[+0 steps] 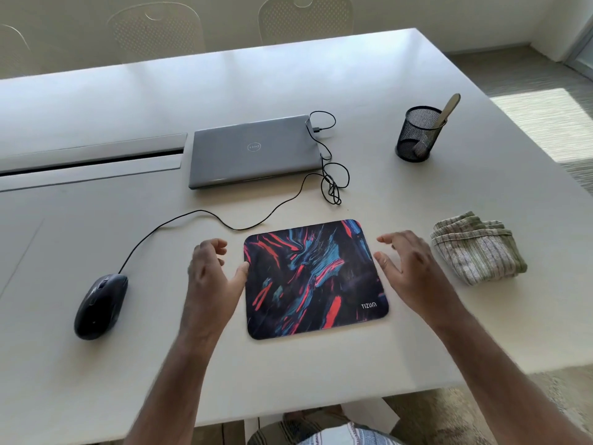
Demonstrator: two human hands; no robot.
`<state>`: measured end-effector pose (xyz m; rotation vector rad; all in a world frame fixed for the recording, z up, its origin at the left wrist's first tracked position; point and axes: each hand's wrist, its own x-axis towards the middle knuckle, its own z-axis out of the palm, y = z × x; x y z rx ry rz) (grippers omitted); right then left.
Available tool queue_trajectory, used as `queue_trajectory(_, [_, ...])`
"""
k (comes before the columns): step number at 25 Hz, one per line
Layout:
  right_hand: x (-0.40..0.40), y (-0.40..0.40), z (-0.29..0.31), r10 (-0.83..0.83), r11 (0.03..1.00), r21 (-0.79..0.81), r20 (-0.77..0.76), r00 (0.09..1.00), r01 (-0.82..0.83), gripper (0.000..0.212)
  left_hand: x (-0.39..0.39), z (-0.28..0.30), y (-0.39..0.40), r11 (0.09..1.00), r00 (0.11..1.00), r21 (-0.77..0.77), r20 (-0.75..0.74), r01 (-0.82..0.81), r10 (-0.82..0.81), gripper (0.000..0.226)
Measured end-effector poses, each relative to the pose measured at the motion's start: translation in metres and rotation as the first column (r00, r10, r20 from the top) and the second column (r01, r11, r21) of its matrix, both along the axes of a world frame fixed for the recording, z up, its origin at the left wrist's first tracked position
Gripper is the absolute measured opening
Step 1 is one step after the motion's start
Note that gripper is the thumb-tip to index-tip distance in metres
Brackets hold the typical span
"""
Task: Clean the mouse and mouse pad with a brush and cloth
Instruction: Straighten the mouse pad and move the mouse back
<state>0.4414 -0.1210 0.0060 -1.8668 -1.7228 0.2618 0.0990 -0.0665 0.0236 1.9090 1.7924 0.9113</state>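
The left hand (pixel 213 268) was at the left edge of the mouse pad (pixel 316 279), its fingers loosely curled and holding nothing, the thumb touching or almost touching the pad's border. The right hand (pixel 406 263) was just beside the right edge, fingers spread and relaxed, also holding nothing; I could not tell if it touched the table (pixel 96 380) or was a little above it. The pad lay flat on the table between the two hands. The mouse (pixel 101 306) lay to the left, well apart from the pad, and its cable (pixel 192 215) ran in a long curve up to the closed laptop (pixel 253 152). The folded cloth (pixel 479 248) was near the right hand. The handle standing in the mesh cup (pixel 417 133) further back was probably the brush (pixel 449 109), but its head was hidden. In my judgement the main risk was the cable: if the mouse was lifted or pulled too far for cleaning, the cable could drag the plug or catch on the pad. If the pad was lifted by both edges, it could bend, and dust could fall back onto the table. Reaching for the brush carelessly could also tip the light cup.
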Motion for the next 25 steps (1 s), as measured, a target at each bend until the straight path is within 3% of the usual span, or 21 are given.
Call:
queue_trajectory(3, [0.015, 0.009, -0.006, 0.082, 0.997, -0.026, 0.209, 0.974, -0.078, 0.051, -0.018, 0.000, -0.004, 0.980, 0.966, 0.198, -0.255, 0.016, 0.035, 0.048])
queue_trajectory(6, [0.023, 0.020, -0.010, 0.141, 0.975, -0.204, 0.258, 0.956, -0.089, 0.075, -0.047, 0.001, -0.004, 0.976, 0.907, 0.206, -0.396, -0.066, 0.145, 0.053])
queue_trajectory(9, [0.026, 0.024, -0.019, 0.200, 0.924, -0.373, 0.287, 0.937, -0.083, 0.084, -0.083, 0.001, -0.003, 0.977, 0.846, 0.155, -0.491, -0.148, 0.206, 0.053])
queue_trajectory(17, [0.021, 0.025, -0.015, 0.199, 0.900, -0.434, 0.324, 0.925, -0.042, 0.079, -0.154, 0.016, -0.013, 0.844, 0.762, -0.120, -0.510, -0.522, 0.399, 0.077])
queue_trajectory(21, [0.019, 0.025, -0.014, 0.197, 0.900, -0.433, 0.333, 0.922, -0.036, 0.076, -0.160, 0.016, -0.011, 0.786, 0.775, -0.215, -0.445, -0.579, 0.449, 0.072])
queue_trajectory(25, [0.020, 0.024, -0.015, 0.188, 0.908, -0.417, 0.326, 0.926, -0.038, 0.086, -0.155, 0.016, -0.009, 0.783, 0.763, -0.186, -0.436, -0.594, 0.476, 0.067])
